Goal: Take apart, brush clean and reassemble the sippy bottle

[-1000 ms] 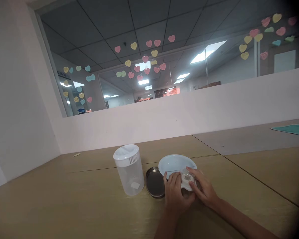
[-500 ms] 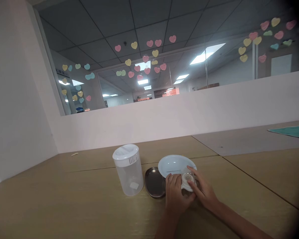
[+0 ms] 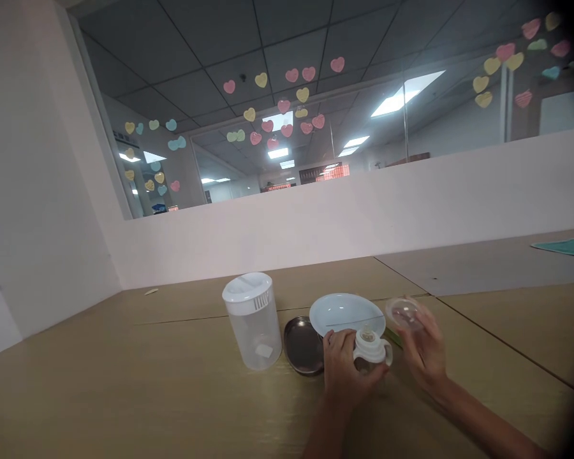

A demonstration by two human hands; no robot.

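Observation:
My left hand [image 3: 344, 370] is closed around a baby bottle [image 3: 370, 349] with a white collar, a clear teat on top and a side handle. To its right, my right hand [image 3: 425, 350] grips a clear domed bottle cap [image 3: 404, 313], held apart from the bottle. Directly behind the bottle lies a pale blue oval bowl [image 3: 339, 309] with a thin straight item across it. A dark metal dish [image 3: 302, 347] sits left of my left hand, partly hidden by it.
A translucent pitcher [image 3: 253, 325] with a white lid stands left of the dish. Behind the right hand lies a green strip [image 3: 393, 336]. A teal cloth [image 3: 567, 247] is at the far right, and a low wall [image 3: 268, 236] with a window closes off the table's back.
My right hand has lifted the clear cap off the bottle and moved it to the right. The left hand still holds the bottle. The camera view has shifted slightly.

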